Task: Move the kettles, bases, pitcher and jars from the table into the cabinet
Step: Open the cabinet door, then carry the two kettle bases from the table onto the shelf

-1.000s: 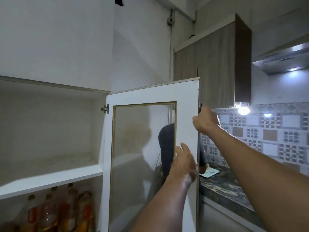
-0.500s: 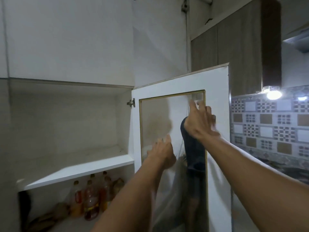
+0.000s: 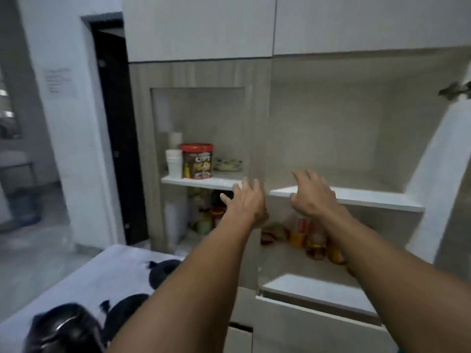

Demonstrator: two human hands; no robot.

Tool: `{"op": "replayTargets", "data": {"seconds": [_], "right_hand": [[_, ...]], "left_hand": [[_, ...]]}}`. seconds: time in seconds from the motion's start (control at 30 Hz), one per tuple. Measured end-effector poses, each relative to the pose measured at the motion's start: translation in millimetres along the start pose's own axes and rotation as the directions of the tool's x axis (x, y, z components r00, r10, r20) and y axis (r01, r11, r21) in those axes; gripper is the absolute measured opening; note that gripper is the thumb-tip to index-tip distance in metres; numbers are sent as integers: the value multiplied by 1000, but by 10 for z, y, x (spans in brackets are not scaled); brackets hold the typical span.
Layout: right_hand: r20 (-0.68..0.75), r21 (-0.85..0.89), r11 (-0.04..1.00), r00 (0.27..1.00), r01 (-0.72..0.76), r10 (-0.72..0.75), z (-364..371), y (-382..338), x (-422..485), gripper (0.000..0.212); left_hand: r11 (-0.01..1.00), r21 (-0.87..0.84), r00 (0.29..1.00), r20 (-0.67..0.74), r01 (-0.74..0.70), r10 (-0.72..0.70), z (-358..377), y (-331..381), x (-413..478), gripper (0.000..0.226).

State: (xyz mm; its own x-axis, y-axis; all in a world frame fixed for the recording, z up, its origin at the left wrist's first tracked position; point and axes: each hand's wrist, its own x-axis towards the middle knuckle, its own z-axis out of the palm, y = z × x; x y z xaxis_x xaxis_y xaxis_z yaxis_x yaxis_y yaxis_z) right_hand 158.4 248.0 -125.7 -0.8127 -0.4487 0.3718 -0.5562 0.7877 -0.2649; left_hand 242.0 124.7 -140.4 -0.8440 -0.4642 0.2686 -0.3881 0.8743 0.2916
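On the white-clothed table [image 3: 102, 271] at the bottom left, the black kettles and bases [image 3: 63, 329] are seen untouched, blurry dark shapes; which is kettle and which is base can't really be told, and the pitcher and jars aren't made out at all. Nothing from the table has been put in the cabinet yet.

What's changed: half a second back the glass-panelled white door was being swung aside with both hands. Now that door is let go and pushed out to the far right edge [image 3: 438, 179], so the pale grey cabinet compartment [image 3: 326, 128] is wide open, its white shelf [image 3: 356, 198] bare. So access looks sorted, and loading can probably be started next.

The left hand [image 3: 246, 202] is held in the air in front of the shelf edges, fingers loosely spread, nothing gripped. The right hand [image 3: 312, 197] is likewise empty and open, fingers curled a bit, just in front of the bare shelf; actual contact can't be told.
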Motion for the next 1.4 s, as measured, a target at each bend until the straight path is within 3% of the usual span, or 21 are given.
{"op": "replayTargets", "data": {"seconds": [0.17, 0.27, 0.47, 0.6, 0.7, 0.83, 0.9, 1.07, 1.2, 1.4], "right_hand": [[157, 109, 959, 948, 261, -276, 1076, -1040, 338, 66], [245, 159, 909, 877, 385, -414, 1767, -1533, 523, 66], [418, 261, 775, 657, 575, -628, 3118, -2067, 908, 68], [556, 291, 713, 494, 638, -668, 3889, -2160, 1057, 80], [625, 293, 711, 435, 639, -648, 4454, -2143, 1125, 94], [706, 280, 772, 422, 570, -568, 5099, -2063, 1048, 120], [719, 277, 782, 419, 558, -554, 5339, -2063, 978, 130], [704, 296, 800, 447, 523, -552, 5728, -2077, 871, 135], [644, 309, 809, 516, 500, -565, 5851, -2047, 833, 122], [581, 339, 789, 546, 512, -604, 5741, -2016, 827, 109]], "left_hand": [[956, 53, 957, -5, 289, -289, 218, -1356, -12, 79], [875, 85, 879, -31, 477, -477, 432, -2060, -20, 76], [626, 101, 630, -16, 773, -776, 1101, -2964, -27, 86], [447, 28, 447, 28, 894, -894, 1751, -3188, 1, 89], [291, -22, 291, 19, 956, -956, 2214, -3272, 5, 102], [42, -64, 44, 22, 997, -999, 2711, -3423, -77, 138], [-38, -67, -38, 10, 997, -999, 2936, -3516, -134, 154], [-88, -108, -91, -23, 990, -996, 3256, -3680, -174, 155], [-123, -125, -134, -85, 985, -987, 3336, -3748, -123, 134], [-140, -118, -161, -189, 983, -969, 3304, -3669, -26, 106]]}}
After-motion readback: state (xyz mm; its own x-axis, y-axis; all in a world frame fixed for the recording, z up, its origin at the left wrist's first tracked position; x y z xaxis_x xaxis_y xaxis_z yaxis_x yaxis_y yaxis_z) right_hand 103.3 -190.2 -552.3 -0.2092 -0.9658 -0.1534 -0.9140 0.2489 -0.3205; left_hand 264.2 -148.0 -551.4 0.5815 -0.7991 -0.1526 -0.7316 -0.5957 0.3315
